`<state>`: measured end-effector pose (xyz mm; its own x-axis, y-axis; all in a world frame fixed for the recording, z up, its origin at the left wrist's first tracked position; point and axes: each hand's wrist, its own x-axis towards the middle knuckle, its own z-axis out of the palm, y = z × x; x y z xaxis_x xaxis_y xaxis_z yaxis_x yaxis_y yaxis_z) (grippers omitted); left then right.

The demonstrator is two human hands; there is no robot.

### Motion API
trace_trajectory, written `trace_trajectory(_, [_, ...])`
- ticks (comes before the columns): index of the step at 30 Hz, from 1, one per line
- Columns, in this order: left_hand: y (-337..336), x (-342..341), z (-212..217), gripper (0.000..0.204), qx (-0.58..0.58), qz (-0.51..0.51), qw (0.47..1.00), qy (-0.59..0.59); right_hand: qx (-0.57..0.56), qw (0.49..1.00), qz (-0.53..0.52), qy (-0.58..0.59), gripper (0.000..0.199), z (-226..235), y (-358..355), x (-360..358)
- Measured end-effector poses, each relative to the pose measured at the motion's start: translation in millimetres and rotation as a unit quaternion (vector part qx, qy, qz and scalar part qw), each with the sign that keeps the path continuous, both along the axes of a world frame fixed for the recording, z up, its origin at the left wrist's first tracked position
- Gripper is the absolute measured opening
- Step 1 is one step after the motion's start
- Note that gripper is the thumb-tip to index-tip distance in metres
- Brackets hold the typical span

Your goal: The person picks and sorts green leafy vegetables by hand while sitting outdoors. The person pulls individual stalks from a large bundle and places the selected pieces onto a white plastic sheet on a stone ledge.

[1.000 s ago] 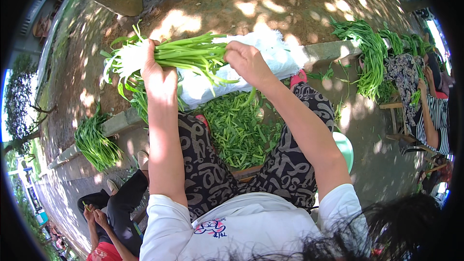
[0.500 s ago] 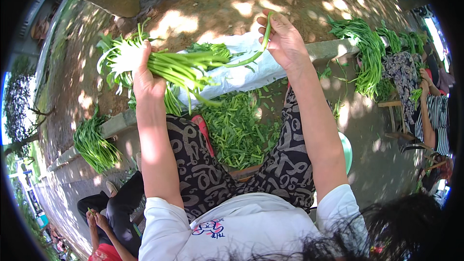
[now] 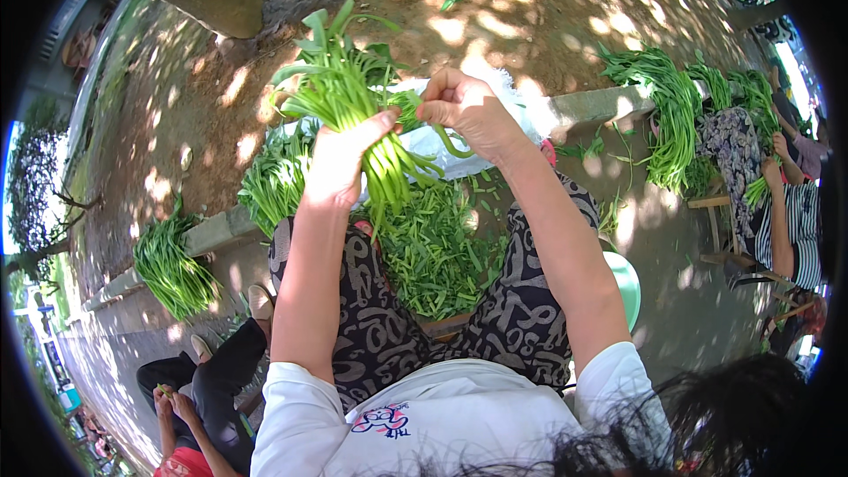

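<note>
My left hand (image 3: 340,163) grips a bunch of long green leafy stalks (image 3: 340,88), held upright with the leaves fanning upward and the cut stems pointing down. My right hand (image 3: 464,106) pinches one green stalk (image 3: 446,137) beside the bunch. Below both hands, between my knees in patterned trousers, lies a heap of cut green pieces (image 3: 433,252). A white sheet (image 3: 442,146) rests on the low concrete kerb behind the hands.
More green bundles lie on the kerb at left (image 3: 168,265) and at right (image 3: 671,115). A person in a striped top (image 3: 791,230) sits at right; another person's hands (image 3: 177,406) show at lower left. A green stool edge (image 3: 625,283) is beside my right leg.
The bunch was tilted from lying sideways to standing upright in my left hand. My right hand came back from the far right toward the bunch, holding a stalk.
</note>
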<state>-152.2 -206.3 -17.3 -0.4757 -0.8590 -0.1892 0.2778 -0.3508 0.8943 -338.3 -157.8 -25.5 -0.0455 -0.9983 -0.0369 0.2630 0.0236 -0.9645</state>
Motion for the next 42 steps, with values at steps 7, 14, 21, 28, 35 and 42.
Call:
trace_trajectory(7, [5,-5,0,0.026,-0.01,0.018,1.0,0.021,-0.025,0.998,0.019,0.055,0.025,-1,0,11])
trace_trajectory(14, [1,-4,-3,0.018,-0.03,0.08,0.996,0.019,-0.005,0.992,0.047,0.12,0.025,0,5,14])
trace_trajectory(21, [9,-8,-1,0.019,-0.063,0.046,0.997,0.002,-0.064,0.99,-0.003,0.128,0.019,-10,2,18])
trace_trajectory(28, [11,-18,-4,0.025,-0.126,0.099,0.987,0.004,-0.098,0.943,-0.081,0.306,0.015,-5,4,25])
trace_trajectory(35, [9,-18,-2,0.025,-0.107,0.129,0.985,0.03,-0.079,0.966,-0.055,0.242,0.016,-1,5,25])
trace_trajectory(42, [4,-11,-1,0.026,-0.095,0.11,0.989,0.038,-0.056,0.972,-0.016,0.228,0.019,-6,7,15])
